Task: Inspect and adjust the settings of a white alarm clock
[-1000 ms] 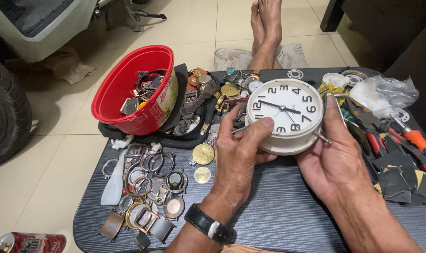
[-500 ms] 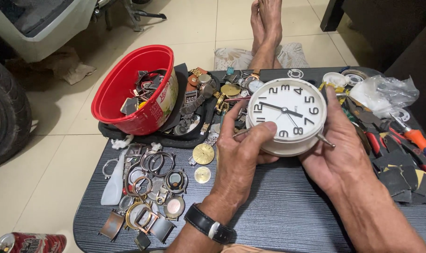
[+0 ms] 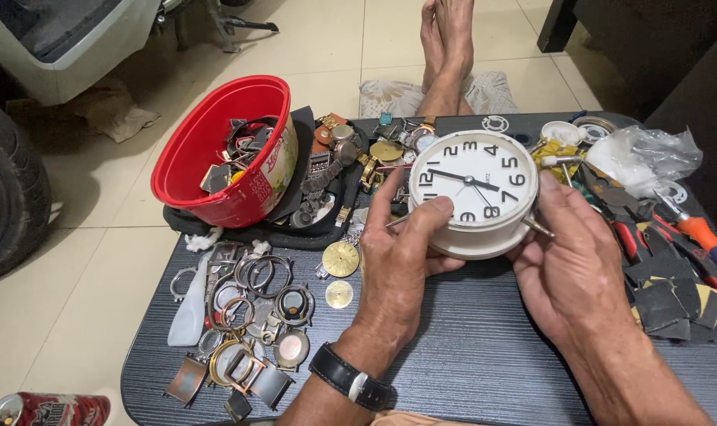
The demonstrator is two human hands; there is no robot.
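1. The left hand has its grip closed on the lower left rim of the clock, thumb lying across the white face. A thin metal tool pokes out by its fingers; which one it is cannot be made out.
2. The right hand grips the clock's right side, fingers curled behind and hidden. A small metal stem sticks out beside its thumb.
3. The clock sits between both hands, tilted up toward the camera, above the dark counter. Its back is out of sight.
4. Left of the hands lie watch cases and two brass dials.
5. Farther left, a red tub leans on its side, holding watch parts.
6. At right, pliers and a plastic bag, partly cut off by the edge.
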